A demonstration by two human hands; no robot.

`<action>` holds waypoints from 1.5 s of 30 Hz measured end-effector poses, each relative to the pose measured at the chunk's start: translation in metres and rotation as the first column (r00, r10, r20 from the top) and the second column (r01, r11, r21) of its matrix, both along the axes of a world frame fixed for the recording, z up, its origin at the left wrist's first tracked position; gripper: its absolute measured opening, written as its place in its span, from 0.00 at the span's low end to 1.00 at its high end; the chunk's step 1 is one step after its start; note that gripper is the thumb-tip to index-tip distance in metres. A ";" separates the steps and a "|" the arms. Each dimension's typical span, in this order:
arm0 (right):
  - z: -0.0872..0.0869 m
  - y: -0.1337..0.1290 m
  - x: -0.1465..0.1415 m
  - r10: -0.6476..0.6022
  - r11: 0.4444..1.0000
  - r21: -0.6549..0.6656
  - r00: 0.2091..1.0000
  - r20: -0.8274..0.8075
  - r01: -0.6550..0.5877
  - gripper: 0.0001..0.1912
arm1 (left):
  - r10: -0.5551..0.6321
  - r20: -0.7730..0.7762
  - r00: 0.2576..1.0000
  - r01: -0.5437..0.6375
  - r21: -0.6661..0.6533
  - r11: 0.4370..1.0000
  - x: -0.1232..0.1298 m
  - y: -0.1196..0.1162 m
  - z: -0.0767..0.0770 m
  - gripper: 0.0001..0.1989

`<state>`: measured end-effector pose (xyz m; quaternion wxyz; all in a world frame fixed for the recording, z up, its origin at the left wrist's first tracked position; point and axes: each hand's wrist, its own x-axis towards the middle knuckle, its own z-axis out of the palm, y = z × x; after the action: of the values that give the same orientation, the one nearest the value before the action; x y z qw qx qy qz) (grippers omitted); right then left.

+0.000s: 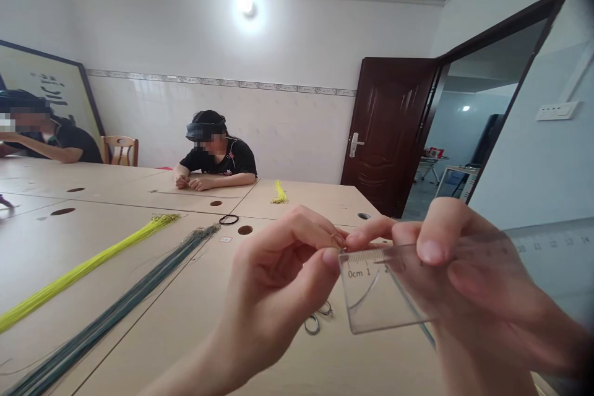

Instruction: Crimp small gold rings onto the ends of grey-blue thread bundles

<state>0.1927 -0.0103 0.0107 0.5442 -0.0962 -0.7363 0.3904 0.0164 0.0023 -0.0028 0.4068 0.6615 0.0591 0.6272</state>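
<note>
Over the bench (195, 322), left fingers (330, 258) pinch a small ring (338, 237) beside the clear ruler (369, 306) that right fingers (432, 249) grip; yellow strands (93, 272) lie farther left.

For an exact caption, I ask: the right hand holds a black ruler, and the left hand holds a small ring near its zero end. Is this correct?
Not quite: the ruler is clear, not black, as the head view shows. The right hand holds it, and the left hand holds a small ring near its zero end.
</note>
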 end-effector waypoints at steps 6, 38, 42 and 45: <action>0.001 -0.002 0.003 -0.017 1.000 0.011 1.000 -0.011 0.017 0.06 | 0.011 -0.081 0.997 -0.007 0.048 0.999 -0.006 -0.002 0.003 0.07; 0.002 0.000 0.004 0.044 0.998 0.038 0.997 0.059 -0.046 0.07 | -0.009 -0.145 0.989 0.026 0.116 0.993 -0.012 0.000 0.005 0.05; 0.000 -0.001 0.001 0.003 1.000 0.008 1.000 -0.001 -0.003 0.07 | 0.000 -0.145 0.989 0.018 0.123 0.992 -0.012 -0.001 0.004 0.05; -0.001 -0.001 0.002 0.005 0.999 0.038 1.000 0.018 -0.006 0.07 | -0.002 -0.137 0.991 0.020 0.132 0.991 -0.013 -0.002 0.004 0.05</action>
<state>0.1952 -0.0110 0.0101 0.5383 -0.0874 -0.7487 0.3769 0.0037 0.0007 0.0011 0.3603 0.7289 0.0412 0.5807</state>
